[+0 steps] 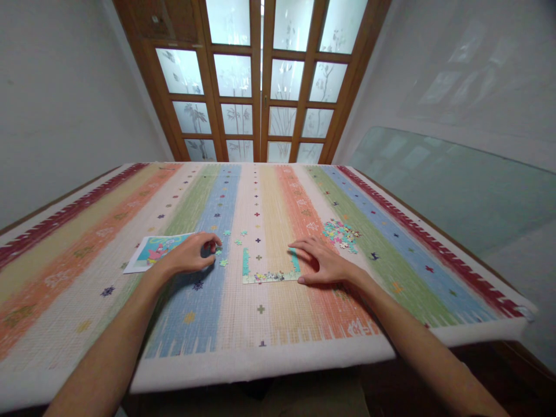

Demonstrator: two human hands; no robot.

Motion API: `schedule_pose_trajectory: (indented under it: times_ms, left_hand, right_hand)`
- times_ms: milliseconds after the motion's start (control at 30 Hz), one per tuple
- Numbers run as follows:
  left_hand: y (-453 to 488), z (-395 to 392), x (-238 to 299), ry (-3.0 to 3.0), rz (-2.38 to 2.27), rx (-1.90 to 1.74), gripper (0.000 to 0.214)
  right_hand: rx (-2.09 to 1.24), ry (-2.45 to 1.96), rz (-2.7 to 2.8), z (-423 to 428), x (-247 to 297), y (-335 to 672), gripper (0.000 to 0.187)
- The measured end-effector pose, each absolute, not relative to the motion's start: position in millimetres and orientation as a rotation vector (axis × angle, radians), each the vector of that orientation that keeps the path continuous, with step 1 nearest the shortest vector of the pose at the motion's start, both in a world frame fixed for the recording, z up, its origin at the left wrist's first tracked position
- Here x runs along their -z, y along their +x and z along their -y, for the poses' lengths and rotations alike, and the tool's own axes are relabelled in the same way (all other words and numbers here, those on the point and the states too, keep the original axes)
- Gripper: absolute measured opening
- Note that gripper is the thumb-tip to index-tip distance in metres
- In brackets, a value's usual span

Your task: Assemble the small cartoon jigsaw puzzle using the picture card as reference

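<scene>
My left hand (197, 253) hovers low over the tablecloth with curled fingers, thumb and index apart. Close to its fingertips are loose jigsaw pieces (223, 263). Under and behind that wrist lies a picture card (150, 253) with a pink cartoon figure, partly covered by the hand. A partly joined jigsaw border (269, 277) forms a U shape, its left, near and right sides linked. My right hand (324, 260) rests at the right side of this border, fingers stretched over the far end, thumb by the near corner.
A pile of jigsaw pieces (341, 233) lies beyond my right hand. More loose pieces (238, 241) sit left of the border. The striped tablecloth (260, 324) covers the table up to its near edge. Wooden glazed doors (263, 87) stand behind, and a greenish glass panel (460, 191) leans at right.
</scene>
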State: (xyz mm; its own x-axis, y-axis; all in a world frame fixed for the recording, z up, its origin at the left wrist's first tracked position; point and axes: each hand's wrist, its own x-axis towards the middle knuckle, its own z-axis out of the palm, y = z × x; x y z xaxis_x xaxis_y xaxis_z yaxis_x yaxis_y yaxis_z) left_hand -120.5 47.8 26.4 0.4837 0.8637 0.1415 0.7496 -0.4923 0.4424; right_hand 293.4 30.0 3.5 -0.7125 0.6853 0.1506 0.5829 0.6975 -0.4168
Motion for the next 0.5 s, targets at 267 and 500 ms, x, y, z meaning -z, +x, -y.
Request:
schedule_pose_trajectory:
  times_ms: [267,500]
  left_hand:
    - [-125.9,-50.3,-27.2,2.508,-1.431,-0.455,0.03]
    - [-123.6,-51.0,-25.4,2.557,-1.491,-0.413,0.037]
  right_hand:
    - [-0.48,-1.003,2.615,-30.1,-3.1,292.9,0.078]
    - [-0.481,-1.022,2.625,-29.1,-5.0,292.4,0.079]
